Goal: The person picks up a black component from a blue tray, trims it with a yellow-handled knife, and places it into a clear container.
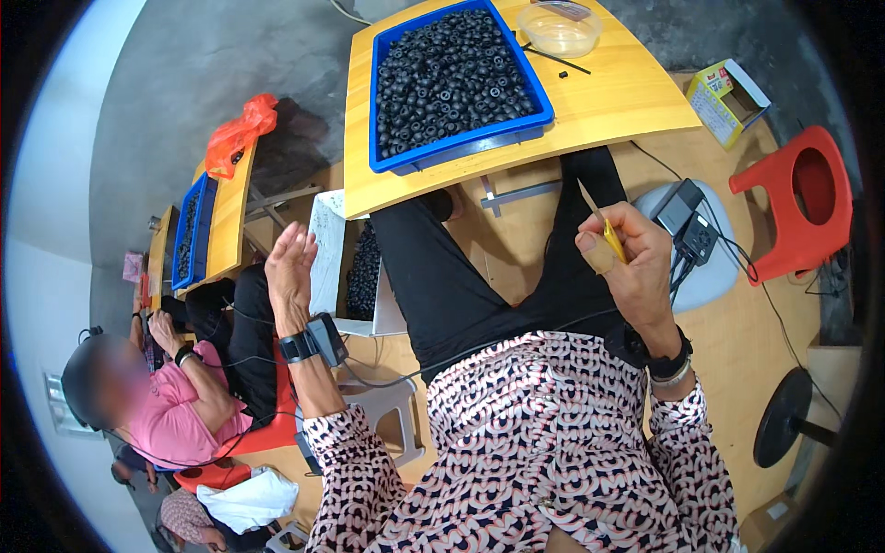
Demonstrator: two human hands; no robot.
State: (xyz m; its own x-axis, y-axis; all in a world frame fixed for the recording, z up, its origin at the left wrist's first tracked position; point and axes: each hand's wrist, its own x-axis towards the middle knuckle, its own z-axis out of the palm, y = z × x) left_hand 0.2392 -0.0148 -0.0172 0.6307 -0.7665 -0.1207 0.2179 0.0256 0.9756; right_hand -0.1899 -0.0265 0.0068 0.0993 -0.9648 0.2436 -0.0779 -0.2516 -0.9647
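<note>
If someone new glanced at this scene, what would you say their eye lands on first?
Probably the blue tray heaped with small black ring-shaped parts on the yellow table at the top. Next, the right hand, raised over the lap, pinching a slim yellow-handled tool, while the left hand is lifted open and empty. A red plastic stool stands at the right.

Small open cardboard box [725,100], yellow and green with printed white panels, lying tilted on the floor just right of the wooden table [636,101]. Orange-red plastic bag [238,135], crumpled, resting on the far end of a neighbouring table at left.
</note>
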